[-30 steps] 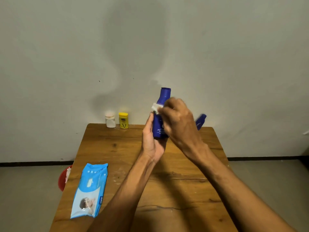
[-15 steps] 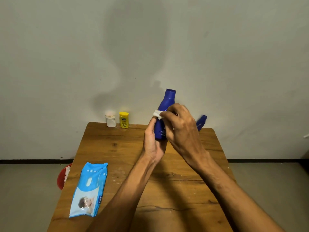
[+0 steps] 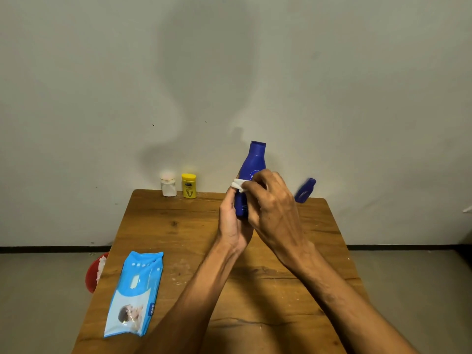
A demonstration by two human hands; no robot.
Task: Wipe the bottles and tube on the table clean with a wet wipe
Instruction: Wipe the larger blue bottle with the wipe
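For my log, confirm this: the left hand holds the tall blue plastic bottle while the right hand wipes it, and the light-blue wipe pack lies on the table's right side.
One error: the head view shows the light-blue wipe pack on the left side of the brown wooden table. The rest stands.

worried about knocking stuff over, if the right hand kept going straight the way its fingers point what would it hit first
The wipe it pinches against the blue bottle: the right hand would push that bottle first, toward the left hand holding it. Depth beyond that is unclear.
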